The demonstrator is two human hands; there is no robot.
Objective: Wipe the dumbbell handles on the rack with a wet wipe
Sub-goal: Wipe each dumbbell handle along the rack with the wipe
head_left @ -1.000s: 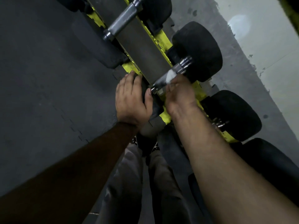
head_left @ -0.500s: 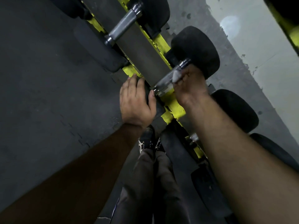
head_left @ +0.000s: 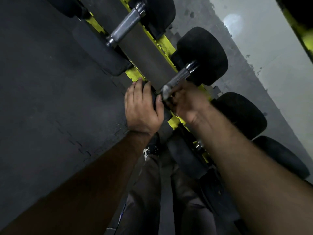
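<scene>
Chrome shows along the knurled handle [head_left: 177,78] at the centre of the frame, where we are working on the dumbbell [head_left: 201,55] that lies across the yellow rack [head_left: 162,43]. Our right hand [head_left: 186,100] curls round the near end of that handle, and a pale scrap at its fingertips, lying against the metal, looks to be the wet wipe [head_left: 165,92], though blur makes that hard to confirm. Our left hand [head_left: 144,107] sits just left of it, fingers wrapped over the near black head of the same dumbbell, thumb close to the handle's end. The far head is a round black mass in the upper right of centre.

Toward the top of the frame a second dumbbell handle [head_left: 126,27] lies bare, well apart from both our hands, between its own dark heads. Further black dumbbell heads [head_left: 242,114] run down the right side of the frame along the rack. Dark rubber flooring [head_left: 42,82] fills the left half, and a pale wall [head_left: 271,48] occupies the upper right corner. At the bottom centre we see our grey trousers [head_left: 147,192] and a dark laced shoe [head_left: 152,146] below our left wrist.
</scene>
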